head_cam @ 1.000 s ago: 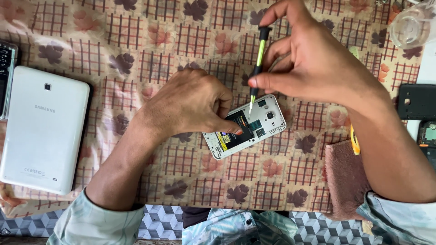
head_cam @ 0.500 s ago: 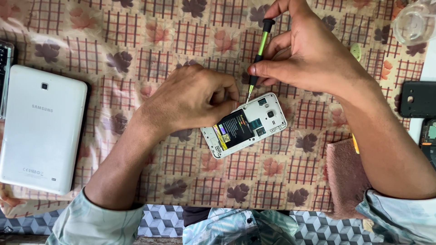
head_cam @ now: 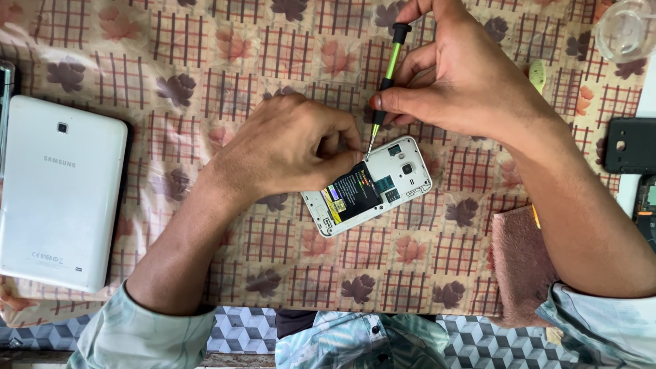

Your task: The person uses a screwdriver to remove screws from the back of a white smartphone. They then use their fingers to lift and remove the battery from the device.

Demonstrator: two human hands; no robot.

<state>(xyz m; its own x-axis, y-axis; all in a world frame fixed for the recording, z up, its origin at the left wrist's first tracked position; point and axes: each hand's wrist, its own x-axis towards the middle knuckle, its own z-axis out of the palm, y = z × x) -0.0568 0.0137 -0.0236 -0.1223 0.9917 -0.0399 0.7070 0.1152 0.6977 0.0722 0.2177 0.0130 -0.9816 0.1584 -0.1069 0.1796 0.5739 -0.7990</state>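
Near the middle of the frame an opened white phone (head_cam: 369,188) is lying tilted, its black battery carrying a yellow and multicoloured label strip at the lower left end. The left hand (head_cam: 287,147) is pressing down on the phone's upper left edge, while the right hand (head_cam: 465,78) is pinching a green-and-black screwdriver (head_cam: 386,75) whose tip is touching the phone's top corner. At the left a white tablet (head_cam: 58,191) is lying face down on a checked, leaf-patterned cloth (head_cam: 205,55), with a clear glass (head_cam: 625,31) sitting at the upper right and a black phone cover (head_cam: 629,145) below it.
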